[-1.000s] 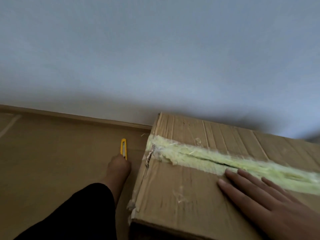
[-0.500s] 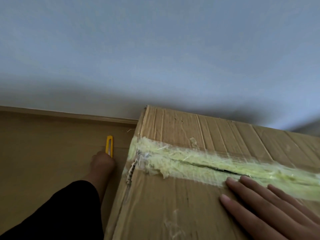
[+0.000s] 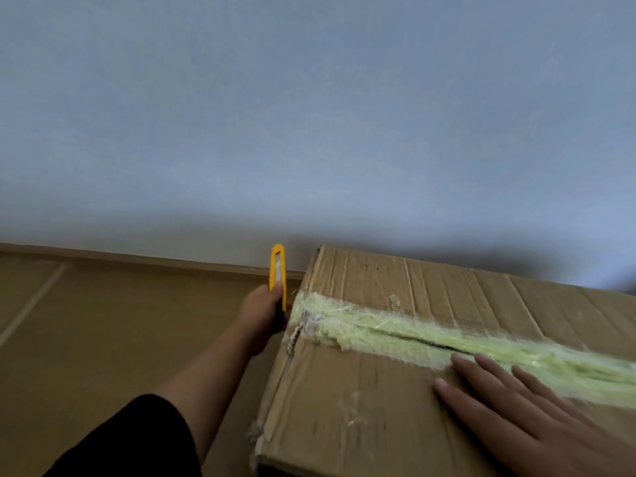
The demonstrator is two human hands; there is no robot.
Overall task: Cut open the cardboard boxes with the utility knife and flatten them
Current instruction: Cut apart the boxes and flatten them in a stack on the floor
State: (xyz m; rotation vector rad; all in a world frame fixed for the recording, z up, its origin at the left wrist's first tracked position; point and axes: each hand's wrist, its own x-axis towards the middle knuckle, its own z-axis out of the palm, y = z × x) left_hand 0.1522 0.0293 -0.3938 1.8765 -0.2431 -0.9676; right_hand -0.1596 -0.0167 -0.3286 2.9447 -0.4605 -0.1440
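1. Head view, tool. Your left hand (image 3: 262,313) is wrapped round the yellow utility knife (image 3: 278,275), whose upper end points up towards the wall (image 3: 309,115). It sits just beside the left end of the cardboard box (image 3: 361,390). Whether the blade is extended cannot be told.
2. Head view, support. Your right hand (image 3: 523,418) lies flat on the box top with fingers straight, its fingertips (image 3: 459,360) at the edge of the yellow-green tape (image 3: 395,333). Keep it on the near side of the seam, away from the blade's path.
3. Head view, workpiece. The box stands on the floor (image 3: 103,339) near the wall. A dark slit already shows along the taped seam, while the left end looks frayed and still bonded.
4. Technique, as judged. Enter the blade at the left end, keep it shallow, and follow the slit. Press down with the flat hand so the flaps stay steady.
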